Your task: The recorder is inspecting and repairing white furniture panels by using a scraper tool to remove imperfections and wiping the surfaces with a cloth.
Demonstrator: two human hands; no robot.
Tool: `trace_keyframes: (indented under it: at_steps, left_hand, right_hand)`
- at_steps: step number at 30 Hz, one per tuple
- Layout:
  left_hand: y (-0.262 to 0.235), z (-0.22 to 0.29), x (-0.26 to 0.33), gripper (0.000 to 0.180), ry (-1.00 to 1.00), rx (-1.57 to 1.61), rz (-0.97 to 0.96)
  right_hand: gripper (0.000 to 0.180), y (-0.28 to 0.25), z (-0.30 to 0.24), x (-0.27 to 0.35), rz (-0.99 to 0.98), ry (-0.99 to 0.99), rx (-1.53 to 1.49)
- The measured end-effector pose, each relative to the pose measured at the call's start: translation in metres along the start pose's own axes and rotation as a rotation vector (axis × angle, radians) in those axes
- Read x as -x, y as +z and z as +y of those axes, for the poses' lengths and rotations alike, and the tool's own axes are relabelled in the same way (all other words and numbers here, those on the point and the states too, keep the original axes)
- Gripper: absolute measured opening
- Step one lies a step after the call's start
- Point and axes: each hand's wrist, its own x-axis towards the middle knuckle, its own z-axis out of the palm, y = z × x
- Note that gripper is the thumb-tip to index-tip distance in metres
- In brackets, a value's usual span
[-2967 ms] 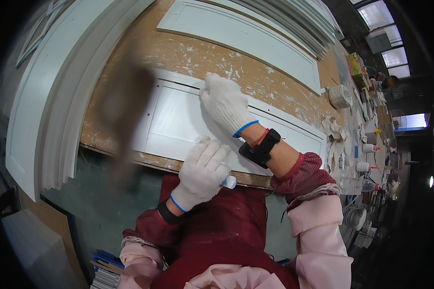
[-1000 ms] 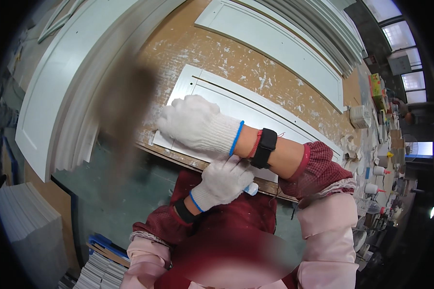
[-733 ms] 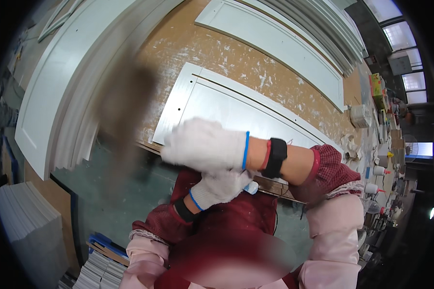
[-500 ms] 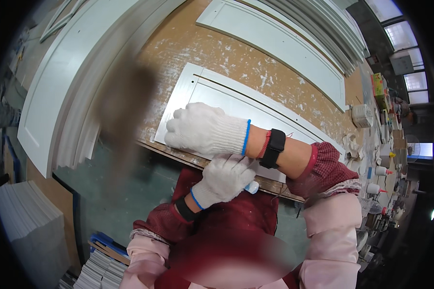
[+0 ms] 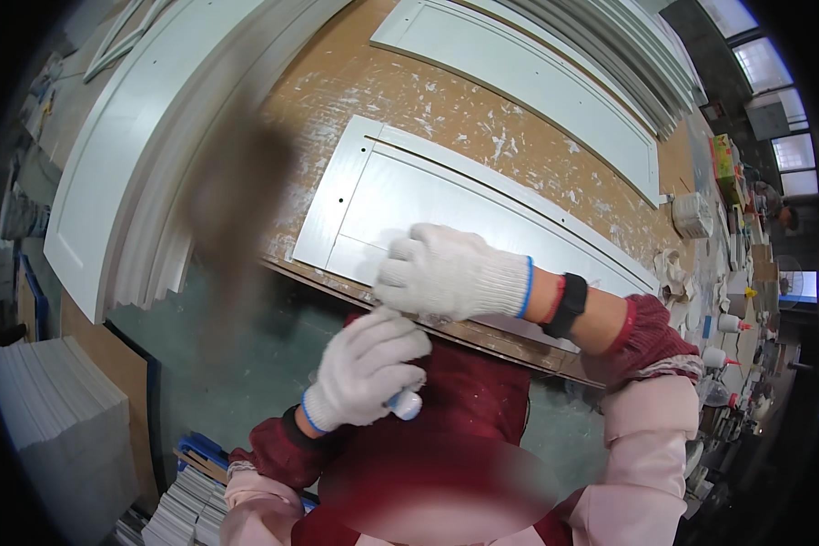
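In my gloved left hand (image 5: 364, 369), just off the table's near edge, is a small white-and-blue tube-like thing (image 5: 406, 405). Only its rounded end shows below the curled fingers; its other end is hidden. A white framed panel (image 5: 428, 187) with a dark groove and small holes lies on the table in front of me. Over the panel's near edge rests my gloved right hand (image 5: 450, 273), close above the left. Its fingers are curled, and what they hold, if anything, is hidden.
The paint-flecked brown table (image 5: 473, 109) bears another white panel (image 5: 528, 86) farther back. Many white panels (image 5: 127, 155) stand stacked at the left. Glue bottles (image 5: 733, 323) and a white tub (image 5: 692, 216) are at the right. Below left are piled boards (image 5: 55, 400).
My right hand has moved right and nearer along the panel, uncovering its left end. The left hand has come out from beneath it, toward the left and me, with the tube-like thing still held.
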Motion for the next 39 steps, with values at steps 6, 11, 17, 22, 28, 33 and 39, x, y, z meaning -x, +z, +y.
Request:
trace_keyframes:
  at_steps: [6,11,17,22,28,33,39]
  left_hand:
    - [-0.025,-0.014,0.005,0.03,-0.083,-0.211,0.175]
    - [-0.02,-0.029,-0.008,0.028,-0.144,-0.159,0.135]
    - [-0.002,-0.031,-0.029,0.02,-0.06,-0.22,0.186]
    - [0.004,-0.025,-0.005,0.013,-0.49,-0.136,0.442]
    - [-0.013,-0.033,0.011,0.016,-0.533,-0.171,0.619]
    - [-0.006,-0.025,0.003,0.013,-0.583,-0.187,0.468]
    - [0.03,-0.022,-0.021,0.013,-0.628,0.194,0.305]
  right_hand:
    - [0.025,0.004,-0.031,0.097,-0.109,0.114,-0.043]
    - [0.02,0.01,-0.073,0.152,-0.053,0.498,-0.219]
    - [0.011,0.04,-0.1,0.083,0.428,1.07,-0.289]
    - [0.009,0.048,-0.094,-0.025,0.64,1.112,-0.197]
    - [0.007,0.046,-0.089,-0.039,0.548,1.184,-0.176]
    - [0.026,0.053,-0.113,0.033,0.485,1.308,-0.253]
    - [0.027,0.075,-0.16,0.171,0.57,1.901,-0.207]
